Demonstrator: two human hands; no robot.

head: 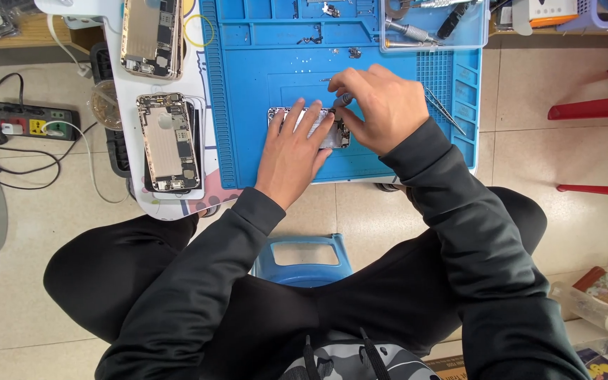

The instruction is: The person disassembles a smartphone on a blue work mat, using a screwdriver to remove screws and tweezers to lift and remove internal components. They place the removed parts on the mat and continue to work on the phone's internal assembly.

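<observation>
An opened phone body (339,134) lies sideways on the blue work mat (269,77). My left hand (291,151) rests flat on top of it, fingers spread, pinning it down. My right hand (381,105) is curled over the phone's right end, pinching a small grey-handled tool (343,100) whose tip points into the phone. Most of the phone is hidden under both hands.
Two more opened phone shells (168,141) (153,35) lie on the white board left of the mat. Tweezers (445,111) rest at the mat's right side. A clear tray (434,28) with tools sits at the top. A power strip (33,121) and cables lie on the floor left; red stool legs (596,107) stand right.
</observation>
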